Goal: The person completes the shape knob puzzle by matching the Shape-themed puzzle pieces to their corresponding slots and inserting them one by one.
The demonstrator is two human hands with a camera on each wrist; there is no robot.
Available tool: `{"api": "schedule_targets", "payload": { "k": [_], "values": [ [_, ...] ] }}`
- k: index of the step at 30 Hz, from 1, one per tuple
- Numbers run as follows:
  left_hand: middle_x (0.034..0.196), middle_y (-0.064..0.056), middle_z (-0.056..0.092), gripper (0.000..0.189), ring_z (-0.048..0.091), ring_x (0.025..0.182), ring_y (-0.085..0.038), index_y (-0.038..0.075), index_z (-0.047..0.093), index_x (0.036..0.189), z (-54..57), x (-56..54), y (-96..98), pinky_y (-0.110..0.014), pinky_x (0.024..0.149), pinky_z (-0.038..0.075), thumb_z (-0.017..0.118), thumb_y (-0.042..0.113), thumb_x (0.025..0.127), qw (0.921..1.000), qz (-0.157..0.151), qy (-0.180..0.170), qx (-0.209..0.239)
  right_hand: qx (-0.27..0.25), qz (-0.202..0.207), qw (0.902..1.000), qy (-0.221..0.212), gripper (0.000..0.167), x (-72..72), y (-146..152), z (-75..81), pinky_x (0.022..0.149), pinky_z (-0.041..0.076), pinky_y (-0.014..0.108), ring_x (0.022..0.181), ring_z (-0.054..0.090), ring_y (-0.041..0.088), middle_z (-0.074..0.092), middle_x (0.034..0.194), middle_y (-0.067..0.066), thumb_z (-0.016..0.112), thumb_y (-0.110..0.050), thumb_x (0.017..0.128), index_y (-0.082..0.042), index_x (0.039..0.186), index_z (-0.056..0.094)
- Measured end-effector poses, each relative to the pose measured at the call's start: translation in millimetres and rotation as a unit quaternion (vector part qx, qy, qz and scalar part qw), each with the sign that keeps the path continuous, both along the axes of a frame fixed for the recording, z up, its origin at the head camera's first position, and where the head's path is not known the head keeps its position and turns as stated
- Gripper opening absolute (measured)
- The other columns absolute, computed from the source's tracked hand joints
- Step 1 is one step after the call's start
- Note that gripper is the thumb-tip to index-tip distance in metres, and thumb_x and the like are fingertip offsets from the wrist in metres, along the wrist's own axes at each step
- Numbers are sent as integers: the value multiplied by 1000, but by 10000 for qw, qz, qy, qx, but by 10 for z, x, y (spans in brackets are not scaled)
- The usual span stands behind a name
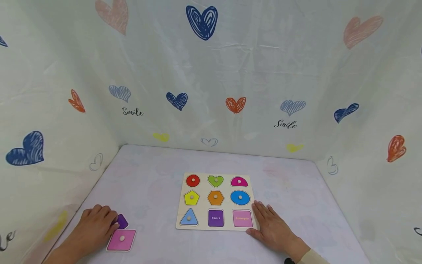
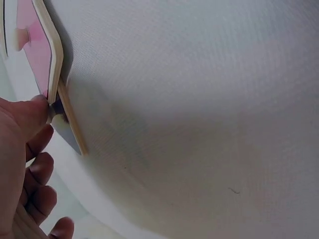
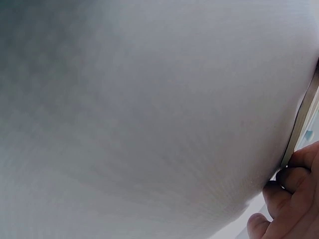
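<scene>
A wooden shape puzzle board [image 1: 203, 209] lies on the table, with knobbed pieces in most of its recesses. Its recesses labelled Square [image 1: 215, 218] and Rectangular [image 1: 242, 219] show their printed bottoms. At the left, my left hand [image 1: 93, 223] pinches the knob of a purple puzzle piece [image 1: 122, 221] between thumb and index finger. A pink rectangle piece [image 1: 122, 240] with a pale knob lies right beside it, its edge overlapping the purple one in the left wrist view. My right hand [image 1: 273, 229] rests flat, fingers extended, against the board's right edge.
The pale cloth-covered table [image 1: 155, 183] is enclosed by hanging fabric [image 1: 250, 73] printed with hearts and the word Smile. Seated in the board are pieces such as the red circle [image 1: 192, 180], orange hexagon [image 1: 215, 198] and blue triangle [image 1: 189, 217].
</scene>
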State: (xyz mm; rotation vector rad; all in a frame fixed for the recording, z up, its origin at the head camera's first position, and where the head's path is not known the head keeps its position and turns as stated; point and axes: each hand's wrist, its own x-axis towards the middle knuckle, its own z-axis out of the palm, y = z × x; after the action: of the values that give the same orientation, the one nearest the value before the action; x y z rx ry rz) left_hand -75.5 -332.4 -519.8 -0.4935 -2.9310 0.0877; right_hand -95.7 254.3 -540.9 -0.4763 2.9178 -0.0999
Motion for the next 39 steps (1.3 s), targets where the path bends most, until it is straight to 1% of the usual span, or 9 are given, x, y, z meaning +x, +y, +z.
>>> {"api": "schedule_targets", "payload": {
  "k": [7, 9, 13, 15, 18, 27, 31, 35, 39],
  "values": [
    [94, 0, 54, 22, 50, 96, -26, 14, 65, 98, -25, -11, 18, -58, 90, 44, 81, 26, 91, 9995, 71, -254, -160, 4, 9, 10000, -17, 100, -3, -4, 0, 129, 24, 52, 158, 32, 31, 34, 171, 9, 52, -77, 95, -7, 164, 35],
    [93, 0, 54, 20, 50, 96, -26, 13, 64, 99, -38, -16, 22, -58, 89, 45, 80, 24, 92, 9998, 23, -162, -144, 21, 20, 10000, -22, 100, -3, -8, 1, 129, 24, 52, 159, 32, 31, 34, 171, 9, 52, -77, 95, -7, 164, 35],
    [93, -2, 54, 18, 50, 94, -28, 11, 64, 100, -55, -64, 47, -56, 85, 45, 79, 18, 92, 9995, -153, 265, -19, 35, 15, 10000, -11, 99, -1, -8, 5, 129, 24, 52, 159, 32, 31, 34, 171, 9, 52, -77, 95, -7, 164, 35],
    [94, -5, 55, 18, 51, 94, -30, 9, 64, 100, -49, -110, 73, -57, 84, 45, 77, 16, 92, 9989, -192, 430, 72, 24, 15, 10000, 5, 99, -1, -8, 3, 129, 24, 52, 158, 32, 31, 34, 171, 9, 53, -76, 95, -7, 164, 35],
    [95, -7, 57, 19, 51, 95, -31, 6, 64, 101, -25, -195, 126, -57, 84, 44, 77, 17, 93, 9989, -120, 431, 107, 31, 20, 10000, 16, 99, 2, -6, -4, 129, 24, 53, 158, 32, 31, 34, 171, 10, 52, -76, 95, -7, 164, 35],
    [96, -10, 58, 23, 53, 98, -34, 2, 65, 106, -13, -478, 298, -59, 86, 45, 78, 16, 94, 9999, 127, 102, 21, 42, 25, 10000, 28, 99, 11, -6, 9, 129, 25, 52, 158, 33, 31, 34, 171, 10, 51, -77, 96, -7, 164, 35],
    [96, -12, 59, 24, 54, 99, -36, 0, 65, 107, 9, -554, 401, -60, 88, 45, 78, 16, 94, 9998, 129, 137, 45, 37, 38, 10000, 16, 99, 11, -10, 16, 129, 25, 52, 158, 33, 31, 34, 171, 10, 51, -76, 96, -6, 164, 35],
    [98, -14, 59, 25, 53, 101, -38, -2, 64, 108, 46, -600, 546, -61, 89, 45, 77, 14, 95, 9996, 103, 164, 197, 45, 48, 10000, 43, 98, 9, -5, 16, 129, 25, 52, 158, 33, 31, 35, 171, 10, 52, -75, 96, -6, 164, 35],
    [98, -14, 58, 23, 53, 101, -37, -2, 63, 108, 44, -636, 705, -60, 88, 44, 75, 15, 96, 9993, 60, 214, 290, 38, 66, 10000, 61, 98, 8, 2, 12, 129, 24, 53, 158, 33, 32, 35, 171, 10, 52, -75, 97, -6, 164, 35]
  ]
}}
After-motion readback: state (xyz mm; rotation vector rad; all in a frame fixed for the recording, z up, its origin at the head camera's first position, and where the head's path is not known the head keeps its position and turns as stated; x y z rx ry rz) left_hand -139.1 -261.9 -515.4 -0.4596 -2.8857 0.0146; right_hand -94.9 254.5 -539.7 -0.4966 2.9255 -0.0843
